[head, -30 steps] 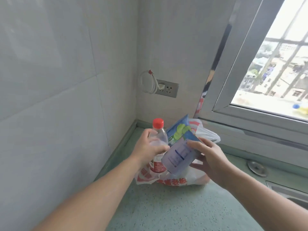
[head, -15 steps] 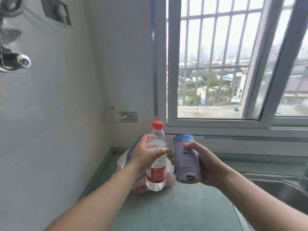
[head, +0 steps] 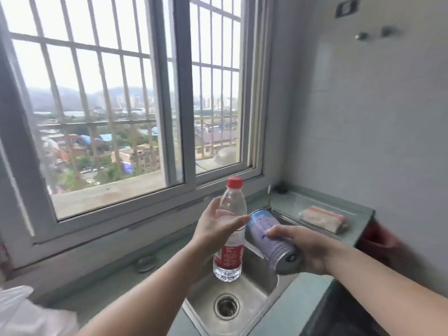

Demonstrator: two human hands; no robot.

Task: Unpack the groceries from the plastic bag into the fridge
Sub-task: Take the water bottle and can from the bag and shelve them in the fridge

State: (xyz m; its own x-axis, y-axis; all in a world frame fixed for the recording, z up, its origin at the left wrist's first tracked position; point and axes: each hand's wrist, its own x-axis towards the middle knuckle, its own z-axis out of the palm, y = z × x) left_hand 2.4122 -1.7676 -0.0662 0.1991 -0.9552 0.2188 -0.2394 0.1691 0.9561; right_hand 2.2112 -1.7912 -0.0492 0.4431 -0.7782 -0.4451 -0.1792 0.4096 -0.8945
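Head view: left hand (head: 215,229) grips water bottle (head: 229,241), red cap up, bottle upright in the air above the sink (head: 257,297). Right hand (head: 308,248) wraps a purple can (head: 269,241), tilted, base toward camera, just right of the bottle and nearly touching it. Plastic bag (head: 26,314) sits on the counter at near left, blurred. Folded cloth (head: 322,218) lies far right on the drainboard.
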